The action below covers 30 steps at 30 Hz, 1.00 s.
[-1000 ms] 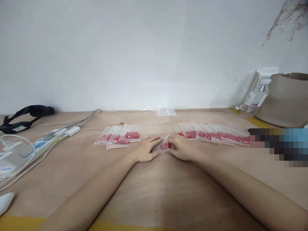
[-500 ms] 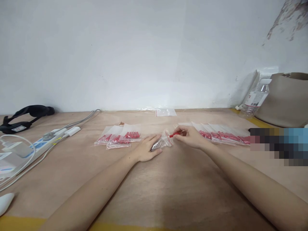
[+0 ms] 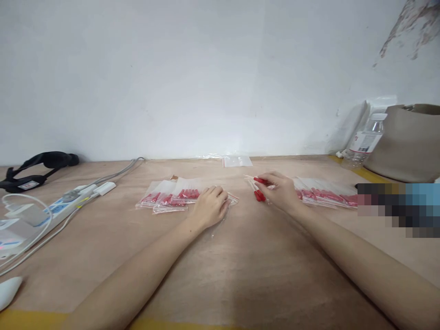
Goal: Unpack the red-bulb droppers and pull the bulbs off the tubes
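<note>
My left hand (image 3: 210, 206) is curled palm-down over a clear zip bag (image 3: 233, 199), whose red-lined mouth shows to the right of the fingers. What lies under that palm is hidden. To the right, my right hand (image 3: 280, 189) pinches a small red-handled tool (image 3: 260, 180) with a thin pale shaft pointing left. Just below it is another red-handled tool (image 3: 260, 196), its shaft slanting up to the left. Flat zip bags holding several red pieces (image 3: 170, 199) lie beside my left hand. More such bags (image 3: 321, 195) lie beyond my right hand, partly covered by it.
A flat zip bag (image 3: 238, 161) lies by the wall. On the left are a power strip (image 3: 65, 206) with cables, a black strap (image 3: 44, 169) and a white object (image 3: 9, 291). A plastic bottle (image 3: 366, 140) and a beige bin (image 3: 405, 142) stand at the right.
My right hand has moved right with a red-handled tool, away from the bag's mouth. A second tool now shows below it. My left hand has curled its fingers over the bag.
</note>
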Each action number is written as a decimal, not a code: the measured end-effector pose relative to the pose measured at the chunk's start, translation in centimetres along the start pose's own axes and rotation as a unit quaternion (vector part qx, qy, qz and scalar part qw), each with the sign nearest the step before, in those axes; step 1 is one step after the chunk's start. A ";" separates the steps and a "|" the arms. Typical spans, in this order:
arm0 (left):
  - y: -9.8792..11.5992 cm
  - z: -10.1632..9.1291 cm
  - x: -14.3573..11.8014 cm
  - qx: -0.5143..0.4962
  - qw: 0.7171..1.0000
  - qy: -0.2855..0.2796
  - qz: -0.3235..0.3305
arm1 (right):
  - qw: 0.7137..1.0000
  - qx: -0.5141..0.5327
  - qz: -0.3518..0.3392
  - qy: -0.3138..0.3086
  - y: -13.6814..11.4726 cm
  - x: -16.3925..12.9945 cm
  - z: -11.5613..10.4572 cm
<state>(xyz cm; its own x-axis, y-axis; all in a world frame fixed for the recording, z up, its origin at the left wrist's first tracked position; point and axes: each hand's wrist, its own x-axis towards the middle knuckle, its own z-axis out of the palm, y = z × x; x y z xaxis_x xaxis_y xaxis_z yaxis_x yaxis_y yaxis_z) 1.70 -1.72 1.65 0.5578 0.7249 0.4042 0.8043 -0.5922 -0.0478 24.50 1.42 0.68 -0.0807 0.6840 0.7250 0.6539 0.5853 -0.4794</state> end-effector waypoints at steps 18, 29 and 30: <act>-0.7 2.9 0.4 -0.151 0.987 -0.034 -0.049 | 0.948 -0.232 -0.147 -0.161 -0.3 -1.9 2.2; -2.7 2.0 0.7 0.025 0.985 -0.031 -0.169 | 0.957 -0.161 -0.103 -0.219 0.3 -1.9 2.4; -2.8 2.1 0.7 0.024 0.984 -0.044 -0.173 | 0.957 -0.161 -0.105 -0.217 0.3 -1.9 2.4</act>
<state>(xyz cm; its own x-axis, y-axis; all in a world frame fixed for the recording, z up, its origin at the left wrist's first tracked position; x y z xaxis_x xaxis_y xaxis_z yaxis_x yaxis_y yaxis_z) 0.25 1.17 0.15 0.2620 0.9094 0.3230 0.9569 -0.2883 0.0354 23.05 1.38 -2.06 -0.4950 0.7235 0.4812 0.7815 0.6128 -0.1173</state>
